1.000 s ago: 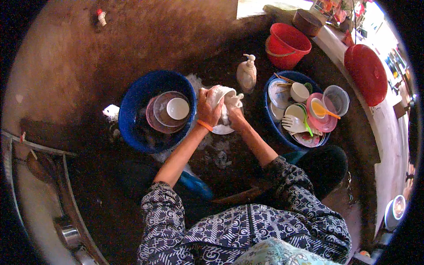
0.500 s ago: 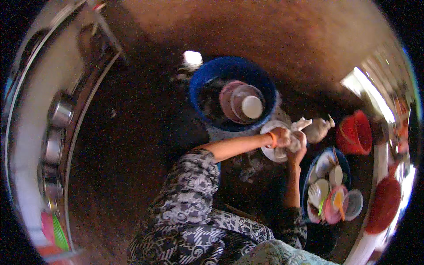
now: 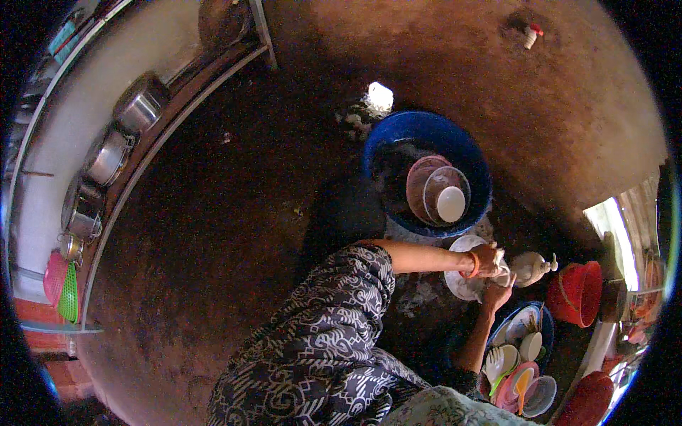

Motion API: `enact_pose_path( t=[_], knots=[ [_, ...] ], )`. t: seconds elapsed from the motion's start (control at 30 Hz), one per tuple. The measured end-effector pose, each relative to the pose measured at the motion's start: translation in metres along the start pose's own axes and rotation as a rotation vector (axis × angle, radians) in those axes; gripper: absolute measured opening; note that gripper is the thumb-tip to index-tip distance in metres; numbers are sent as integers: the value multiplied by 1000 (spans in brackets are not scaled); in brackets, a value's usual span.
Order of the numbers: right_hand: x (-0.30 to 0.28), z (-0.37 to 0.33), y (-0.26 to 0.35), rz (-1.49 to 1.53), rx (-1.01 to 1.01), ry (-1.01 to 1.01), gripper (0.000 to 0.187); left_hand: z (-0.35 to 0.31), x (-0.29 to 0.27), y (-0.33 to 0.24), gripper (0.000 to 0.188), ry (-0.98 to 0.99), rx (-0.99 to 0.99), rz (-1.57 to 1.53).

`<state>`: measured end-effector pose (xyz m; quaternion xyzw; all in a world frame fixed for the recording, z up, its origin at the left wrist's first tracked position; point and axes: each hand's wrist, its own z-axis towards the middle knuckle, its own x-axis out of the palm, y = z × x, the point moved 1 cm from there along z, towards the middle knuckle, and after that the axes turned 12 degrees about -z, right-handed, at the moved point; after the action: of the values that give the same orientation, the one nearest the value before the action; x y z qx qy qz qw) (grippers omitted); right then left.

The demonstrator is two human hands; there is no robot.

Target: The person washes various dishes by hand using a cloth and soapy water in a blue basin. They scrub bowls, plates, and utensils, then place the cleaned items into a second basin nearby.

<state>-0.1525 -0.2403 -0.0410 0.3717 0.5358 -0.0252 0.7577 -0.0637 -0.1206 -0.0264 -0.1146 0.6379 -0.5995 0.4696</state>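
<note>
My left hand, with an orange band at its wrist, and my right hand are close together, right of the middle. Their fingers close round a small whitish thing; its kind is too blurred to make out. Directly under and behind them is a round white dish, partly hidden by the left wrist. A cloudy pump bottle stands just right of the hands. Beyond them is a large blue tub, holding a pink basin, a clear bowl and a white bowl.
At the lower right, a blue basin holds several dishes and spoons. A red bucket leans beside it. Steel pots line a ledge on the left, near pink and green baskets. A tap juts from the far wall.
The view has swung, so the tub and dishes sit further right and lower, and the wall tap has come into sight. My hands remain together over the white dish, with the fingers shifted slightly.
</note>
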Motion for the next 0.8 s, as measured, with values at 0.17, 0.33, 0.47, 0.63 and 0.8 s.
enact_pose_path(
  t=[0.17, 0.33, 0.47, 0.63, 0.8],
  knots=[
    [12, 8, -11, 171, -330, -43, 45, 12, 32, 38, 36, 108, -181, 62],
    [31, 31, -47, 561, -92, 614, 49, 12, 25, 31, 35, -418, -37, -5],
    [31, 41, -55, 441, -87, 519, 50, 9, 15, 29, 28, -358, 69, 159],
    [47, 29, -22, 541, -422, 144, 47, 19, 31, 61, 37, -319, -95, -374],
    [51, 1, 9, 651, -244, 438, 46, 31, 30, 105, 51, -260, -144, -446]
  ],
)
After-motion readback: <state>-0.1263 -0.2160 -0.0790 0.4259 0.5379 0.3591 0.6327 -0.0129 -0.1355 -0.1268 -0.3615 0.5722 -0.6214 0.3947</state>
